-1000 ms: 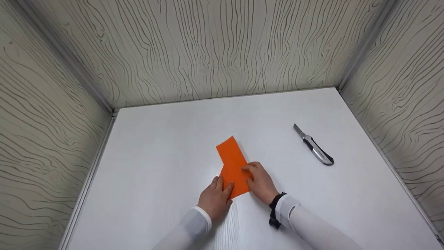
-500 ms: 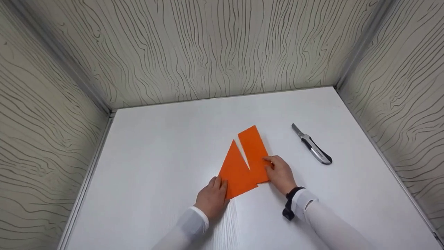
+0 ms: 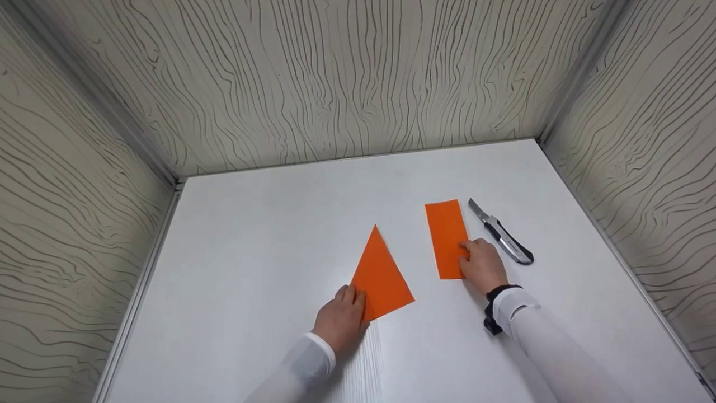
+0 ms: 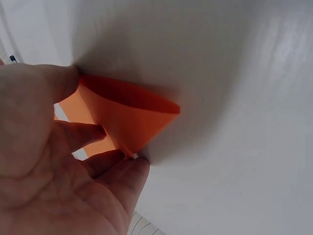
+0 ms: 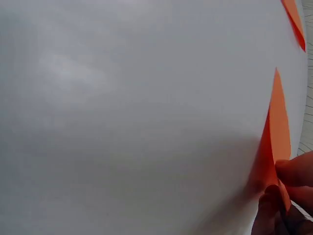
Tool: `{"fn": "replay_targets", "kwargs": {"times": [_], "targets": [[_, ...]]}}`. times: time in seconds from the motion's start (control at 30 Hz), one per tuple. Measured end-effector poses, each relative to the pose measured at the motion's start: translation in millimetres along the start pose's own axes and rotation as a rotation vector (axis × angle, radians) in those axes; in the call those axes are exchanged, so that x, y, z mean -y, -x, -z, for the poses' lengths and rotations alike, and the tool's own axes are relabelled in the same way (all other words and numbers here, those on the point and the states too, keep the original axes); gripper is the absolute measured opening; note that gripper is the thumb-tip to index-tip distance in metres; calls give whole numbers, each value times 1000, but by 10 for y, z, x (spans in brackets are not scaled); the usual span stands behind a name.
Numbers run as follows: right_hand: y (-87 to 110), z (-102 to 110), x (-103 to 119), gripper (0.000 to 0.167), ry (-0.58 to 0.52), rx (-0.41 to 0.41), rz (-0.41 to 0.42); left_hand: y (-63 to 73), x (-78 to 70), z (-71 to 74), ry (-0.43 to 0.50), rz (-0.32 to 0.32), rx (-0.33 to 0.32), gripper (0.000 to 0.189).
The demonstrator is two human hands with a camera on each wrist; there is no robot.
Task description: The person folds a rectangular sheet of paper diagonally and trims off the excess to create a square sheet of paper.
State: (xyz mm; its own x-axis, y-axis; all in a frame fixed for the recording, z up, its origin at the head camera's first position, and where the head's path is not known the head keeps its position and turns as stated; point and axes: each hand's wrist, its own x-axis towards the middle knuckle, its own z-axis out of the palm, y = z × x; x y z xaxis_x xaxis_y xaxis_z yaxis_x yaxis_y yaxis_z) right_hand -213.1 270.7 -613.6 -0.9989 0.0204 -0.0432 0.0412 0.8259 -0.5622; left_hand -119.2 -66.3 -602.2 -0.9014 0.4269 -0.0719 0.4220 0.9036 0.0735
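Note:
In the head view, a triangular piece of folded orange paper (image 3: 381, 280) points away from me on the white table. My left hand (image 3: 340, 320) holds it by its lower left corner. The left wrist view shows this folded paper (image 4: 129, 115) bulging apart along its near edge, with thumb and fingers of the left hand (image 4: 58, 161) at its sides. Further right, my right hand (image 3: 482, 265) pinches the lower right edge of an orange paper rectangle (image 3: 446, 238). In the right wrist view the rectangle (image 5: 279, 122) is lifted at an edge between thumb and fingers.
A utility knife (image 3: 506, 238) with its blade out lies just right of the rectangle. Wood-grain panels (image 3: 358, 78) stand at the back and both sides of the white table (image 3: 251, 252).
The right hand has drawn the orange rectangle out to the right, away from the triangle, and turned it more upright. The left hand has stayed on the triangle.

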Motion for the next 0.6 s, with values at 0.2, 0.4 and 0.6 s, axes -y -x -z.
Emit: {"fn": "replay_targets", "kwargs": {"times": [0.2, 0.4, 0.6], "targets": [[24, -71, -60, 36, 197, -112, 122, 7, 10, -18, 4, -1, 0, 59], [48, -64, -29, 37, 235, -45, 173, 7, 26, -39, 0, -6, -17, 57], [112, -126, 104, 34, 141, -89, 208, 17, 47, -6, 44, -13, 20, 55]]}}
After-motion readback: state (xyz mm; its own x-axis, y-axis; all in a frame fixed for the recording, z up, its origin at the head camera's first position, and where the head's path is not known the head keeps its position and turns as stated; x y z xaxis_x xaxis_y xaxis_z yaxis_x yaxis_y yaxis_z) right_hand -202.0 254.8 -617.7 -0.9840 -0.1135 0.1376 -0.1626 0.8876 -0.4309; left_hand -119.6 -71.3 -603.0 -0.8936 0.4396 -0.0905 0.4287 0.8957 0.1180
